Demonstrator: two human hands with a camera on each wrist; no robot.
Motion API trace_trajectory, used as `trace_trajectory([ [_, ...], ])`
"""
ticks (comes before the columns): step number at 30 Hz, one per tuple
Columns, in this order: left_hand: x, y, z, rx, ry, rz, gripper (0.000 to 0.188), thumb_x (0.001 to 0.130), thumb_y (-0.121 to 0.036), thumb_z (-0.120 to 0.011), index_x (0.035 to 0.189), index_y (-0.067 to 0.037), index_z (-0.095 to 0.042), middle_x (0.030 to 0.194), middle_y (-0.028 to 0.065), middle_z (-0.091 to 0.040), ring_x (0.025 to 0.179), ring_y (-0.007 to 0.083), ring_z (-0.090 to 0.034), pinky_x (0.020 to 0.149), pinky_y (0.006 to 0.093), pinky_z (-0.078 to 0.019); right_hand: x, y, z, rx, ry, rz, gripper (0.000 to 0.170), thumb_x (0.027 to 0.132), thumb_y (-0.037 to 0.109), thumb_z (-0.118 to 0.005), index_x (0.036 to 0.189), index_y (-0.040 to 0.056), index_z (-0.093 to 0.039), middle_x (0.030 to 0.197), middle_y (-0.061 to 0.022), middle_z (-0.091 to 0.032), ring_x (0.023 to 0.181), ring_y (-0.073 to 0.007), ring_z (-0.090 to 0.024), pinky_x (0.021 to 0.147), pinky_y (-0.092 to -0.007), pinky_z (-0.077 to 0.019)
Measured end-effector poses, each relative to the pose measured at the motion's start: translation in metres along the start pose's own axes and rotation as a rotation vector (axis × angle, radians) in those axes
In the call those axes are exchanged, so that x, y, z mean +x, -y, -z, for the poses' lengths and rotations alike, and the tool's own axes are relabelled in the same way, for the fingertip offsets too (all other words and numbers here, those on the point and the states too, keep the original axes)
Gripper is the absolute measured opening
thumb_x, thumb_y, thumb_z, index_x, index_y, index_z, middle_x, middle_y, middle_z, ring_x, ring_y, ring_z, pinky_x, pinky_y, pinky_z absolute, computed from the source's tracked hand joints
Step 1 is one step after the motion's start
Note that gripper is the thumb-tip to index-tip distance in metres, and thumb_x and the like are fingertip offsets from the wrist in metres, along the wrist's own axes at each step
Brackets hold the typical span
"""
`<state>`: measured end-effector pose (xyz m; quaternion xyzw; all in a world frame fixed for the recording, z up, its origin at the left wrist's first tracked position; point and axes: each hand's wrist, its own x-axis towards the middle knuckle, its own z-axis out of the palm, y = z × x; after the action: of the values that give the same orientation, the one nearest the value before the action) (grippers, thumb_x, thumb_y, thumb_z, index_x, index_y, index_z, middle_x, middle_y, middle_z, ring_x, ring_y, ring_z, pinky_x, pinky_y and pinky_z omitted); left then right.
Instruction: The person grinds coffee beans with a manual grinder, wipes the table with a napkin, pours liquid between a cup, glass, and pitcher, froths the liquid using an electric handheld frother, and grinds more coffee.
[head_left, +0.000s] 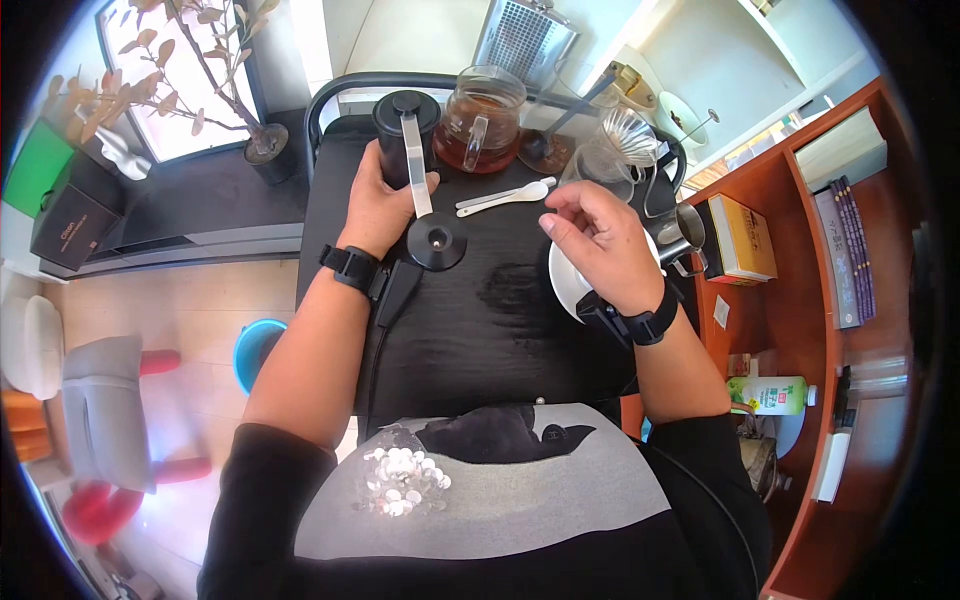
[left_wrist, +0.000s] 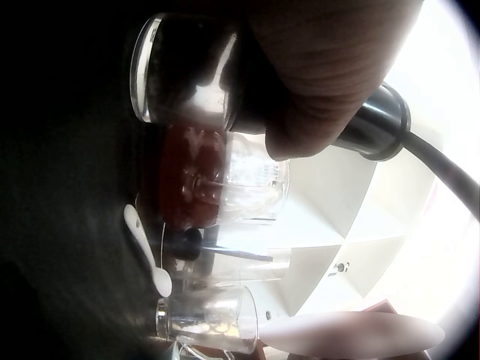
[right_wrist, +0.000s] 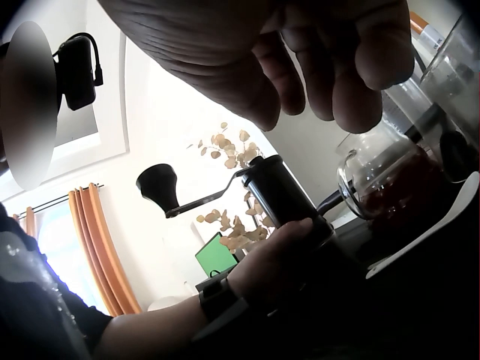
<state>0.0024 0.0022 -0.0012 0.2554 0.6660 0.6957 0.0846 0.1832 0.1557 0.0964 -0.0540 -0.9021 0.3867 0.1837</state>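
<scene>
The left hand (head_left: 385,205) grips a black hand grinder (head_left: 393,150) standing upright on the black table (head_left: 460,350); in the left wrist view its clear base (left_wrist: 187,75) shows below the hand. A metal crank arm (head_left: 415,165) runs from its top to a black knob (head_left: 437,242), which no hand touches. Over a white bowl (head_left: 568,285) hovers the right hand (head_left: 605,245), fingers loosely bent, holding nothing. White spoons (head_left: 505,198) lie between the hands.
Behind stand a glass pot of reddish-brown liquid (head_left: 480,125), a glass with a dark spoon (head_left: 545,150), and a ribbed glass dripper (head_left: 628,138). A metal pitcher (head_left: 685,235) is at the right, beside a wooden shelf (head_left: 800,300). A blue bucket (head_left: 255,350) stands on the floor.
</scene>
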Motion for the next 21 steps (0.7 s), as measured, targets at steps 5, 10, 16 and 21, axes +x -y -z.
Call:
trace_trajectory([
  [5, 0.000, -0.002, 0.000, 0.042, -0.008, 0.011, 0.049, 0.067, -0.013, -0.073, 0.107, -0.002, -0.048, 0.095, 0.0098, -0.058, 0.089, 0.0169, -0.055, 0.081, 0.0303, -0.0431, -0.002, 0.004, -0.010, -0.051, 0.048, 0.017, 0.020, 0.079, 0.013, -0.062, 0.093, 0.0004, -0.055, 0.076, -0.0068, -0.053, 0.066, -0.0147, -0.053, 0.058, -0.0250, -0.0433],
  [10, 0.002, 0.005, 0.000, 0.013, -0.004, -0.030, 0.049, 0.067, -0.013, -0.073, 0.107, -0.002, -0.048, 0.095, 0.0099, -0.059, 0.088, 0.0165, -0.055, 0.080, 0.0298, -0.0433, -0.017, 0.006, -0.027, 0.057, 0.180, 0.000, 0.019, 0.080, 0.013, -0.061, 0.092, 0.0004, -0.054, 0.076, -0.0080, -0.052, 0.064, -0.0164, -0.053, 0.057, -0.0273, -0.0437],
  [16, 0.003, 0.007, -0.001, 0.011, -0.005, -0.008, 0.048, 0.067, -0.012, -0.073, 0.106, -0.002, -0.048, 0.093, 0.0093, -0.059, 0.087, 0.0164, -0.056, 0.079, 0.0295, -0.0436, -0.032, -0.005, -0.045, 0.082, 0.252, 0.029, 0.017, 0.079, 0.012, -0.061, 0.090, 0.0016, -0.053, 0.075, -0.0081, -0.050, 0.062, -0.0176, -0.052, 0.056, -0.0293, -0.0427],
  [21, 0.002, 0.000, 0.000, 0.047, -0.012, -0.029, 0.048, 0.067, -0.012, -0.074, 0.106, -0.002, -0.048, 0.093, 0.0092, -0.059, 0.087, 0.0166, -0.056, 0.079, 0.0295, -0.0437, -0.034, -0.011, -0.051, 0.092, 0.287, 0.025, 0.018, 0.080, 0.012, -0.060, 0.092, 0.0018, -0.053, 0.075, -0.0076, -0.050, 0.062, -0.0167, -0.052, 0.056, -0.0285, -0.0427],
])
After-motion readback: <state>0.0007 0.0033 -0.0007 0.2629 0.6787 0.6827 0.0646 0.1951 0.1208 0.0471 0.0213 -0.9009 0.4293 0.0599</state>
